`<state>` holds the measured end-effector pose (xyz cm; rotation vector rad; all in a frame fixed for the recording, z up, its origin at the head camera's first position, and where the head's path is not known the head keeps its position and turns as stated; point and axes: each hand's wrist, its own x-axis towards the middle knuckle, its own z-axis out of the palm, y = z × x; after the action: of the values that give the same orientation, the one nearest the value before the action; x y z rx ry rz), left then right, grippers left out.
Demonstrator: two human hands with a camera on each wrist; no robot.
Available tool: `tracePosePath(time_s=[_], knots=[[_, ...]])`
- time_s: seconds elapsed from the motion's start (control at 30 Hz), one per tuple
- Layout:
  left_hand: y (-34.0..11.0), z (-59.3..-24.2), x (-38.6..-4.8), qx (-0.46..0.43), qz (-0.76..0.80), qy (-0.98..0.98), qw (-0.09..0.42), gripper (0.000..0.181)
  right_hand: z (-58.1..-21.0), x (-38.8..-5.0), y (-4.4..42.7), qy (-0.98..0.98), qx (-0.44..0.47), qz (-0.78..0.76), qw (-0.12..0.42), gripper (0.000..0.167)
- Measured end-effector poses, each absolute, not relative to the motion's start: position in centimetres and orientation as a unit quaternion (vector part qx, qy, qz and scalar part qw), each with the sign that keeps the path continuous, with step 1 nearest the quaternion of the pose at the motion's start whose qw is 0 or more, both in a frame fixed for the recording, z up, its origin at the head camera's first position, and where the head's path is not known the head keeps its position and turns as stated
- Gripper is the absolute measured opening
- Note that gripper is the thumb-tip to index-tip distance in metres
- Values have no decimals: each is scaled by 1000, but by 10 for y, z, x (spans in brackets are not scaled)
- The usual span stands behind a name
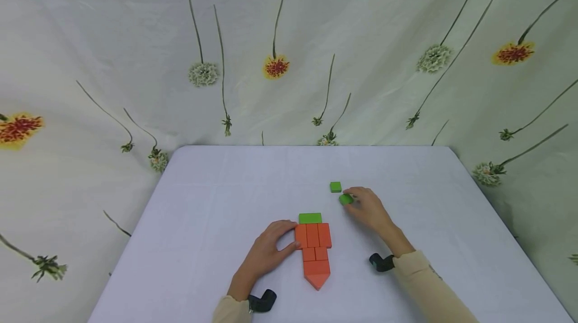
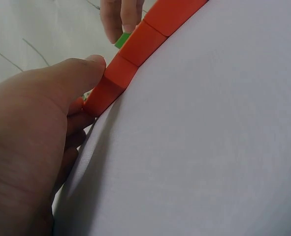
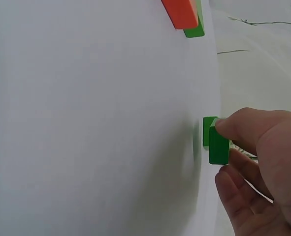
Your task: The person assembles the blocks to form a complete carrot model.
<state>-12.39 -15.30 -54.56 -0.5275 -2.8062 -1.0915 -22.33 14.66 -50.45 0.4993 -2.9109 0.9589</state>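
Several orange blocks (image 1: 312, 235) lie together on the white table, ending in a pointed block (image 1: 318, 281) at the near end. A green rectangular block (image 1: 310, 218) sits against their far end. My left hand (image 1: 266, 248) holds the leftmost orange block (image 1: 300, 236), thumb near its close corner and fingers at its far corner. My right hand (image 1: 369, 208) pinches a small green block (image 3: 219, 147) between thumb and fingers. Beyond that block, a second small green block (image 1: 335, 187) lies on the table, partly hidden in the right wrist view.
A white cloth covers the table (image 1: 217, 192). Its far edge meets a hanging flowered cloth (image 1: 253, 27), which also drops along both sides. Each wrist wears a black camera mount; the left one (image 1: 263, 301) is close to the table surface.
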Motion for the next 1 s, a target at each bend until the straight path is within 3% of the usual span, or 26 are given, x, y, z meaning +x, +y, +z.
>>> tracePosePath(time_s=[1.0], knots=[[-153, -544, -124, -177, -362, -915, 40, 50, -508, -210, 105, -917, 251, 306, -38, 32]])
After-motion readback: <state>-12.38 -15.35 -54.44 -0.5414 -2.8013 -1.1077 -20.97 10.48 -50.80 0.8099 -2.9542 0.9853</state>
